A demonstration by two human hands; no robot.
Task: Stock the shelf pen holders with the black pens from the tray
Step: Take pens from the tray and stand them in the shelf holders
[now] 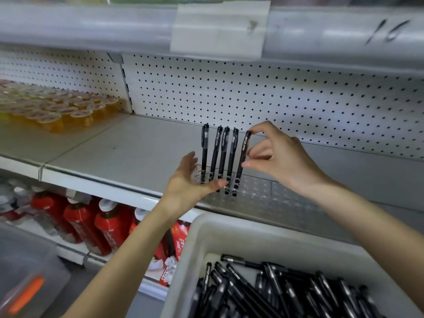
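While the left hand (190, 177) lies spread at the shelf edge (103, 187), the right hand (275, 157) pinches the rightmost pen (244, 150).

Five pens (223, 157) in holder (250, 187) on shelf (128, 145), tray (220, 228) (pen-filled) before

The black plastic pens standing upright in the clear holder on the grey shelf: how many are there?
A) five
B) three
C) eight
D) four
A: five black plastic pens stand side by side in the clear holder, and the right hand pinches the rightmost pen.
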